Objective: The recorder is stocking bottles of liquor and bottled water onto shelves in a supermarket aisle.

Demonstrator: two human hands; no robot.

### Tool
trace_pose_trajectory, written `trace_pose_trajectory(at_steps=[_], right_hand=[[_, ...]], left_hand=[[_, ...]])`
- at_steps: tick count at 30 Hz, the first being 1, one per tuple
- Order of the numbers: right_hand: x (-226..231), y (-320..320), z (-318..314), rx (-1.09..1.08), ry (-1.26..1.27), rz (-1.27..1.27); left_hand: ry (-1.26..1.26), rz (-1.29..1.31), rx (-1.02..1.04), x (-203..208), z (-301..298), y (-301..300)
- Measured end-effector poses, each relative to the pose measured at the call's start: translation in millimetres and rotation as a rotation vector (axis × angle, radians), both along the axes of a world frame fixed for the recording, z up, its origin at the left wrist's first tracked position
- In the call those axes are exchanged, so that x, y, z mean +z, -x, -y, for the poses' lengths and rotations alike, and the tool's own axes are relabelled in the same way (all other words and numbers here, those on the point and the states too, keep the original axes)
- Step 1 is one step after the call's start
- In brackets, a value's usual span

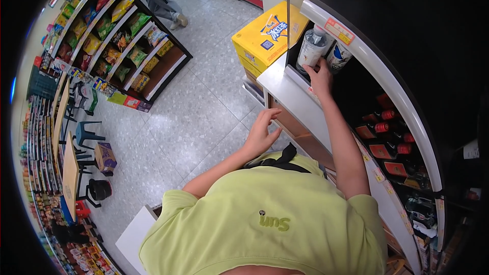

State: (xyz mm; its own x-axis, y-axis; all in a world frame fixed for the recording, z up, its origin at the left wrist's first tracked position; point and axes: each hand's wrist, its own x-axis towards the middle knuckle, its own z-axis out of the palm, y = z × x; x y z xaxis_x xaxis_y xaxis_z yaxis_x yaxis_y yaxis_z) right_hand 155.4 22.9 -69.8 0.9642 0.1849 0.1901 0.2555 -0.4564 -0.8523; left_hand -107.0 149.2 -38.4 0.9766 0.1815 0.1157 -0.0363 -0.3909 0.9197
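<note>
My right hand reaches to the shelf at the right, with its fingers closed on the lower part of a clear bottle with a pale label. The bottle stands upright at the end of the shelf. Just beside it is a second bottle with a white and dark patterned label, close to my fingertips. My left hand hangs in front of my body near the white ledge. Its fingers are loosely curved and apart, and it holds nothing.
Dark bottles with red necks lie on a lower shelf. A yellow carton stands beyond the ledge. At the left are a rack of snack bags, a blue stool and a cardboard box. Another person stands at the back.
</note>
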Motion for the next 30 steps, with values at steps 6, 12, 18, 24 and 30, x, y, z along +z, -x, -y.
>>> trace_pose_trajectory(at_steps=[6, 12, 18, 24, 30], right_hand=[[-4, 0, -2, 0.023, -0.037, 0.027], [-3, -1, -6, 0.019, -0.017, -0.016], [-2, 2, -8, 0.052, -0.044, 0.051], [1, 21, -6, 0.059, -0.12, 0.029], [5, 31, -9, 0.034, -0.126, 0.038]], left_hand=[[0.001, -0.006, -0.005, 0, 3, -1], [-0.003, -0.004, -0.009, 1, 4, -2], [0.01, -0.02, -0.019, 0, 4, -3], [0.007, 0.005, -0.012, -1, 4, -2], [0.002, 0.037, -0.029, -1, 5, -3]])
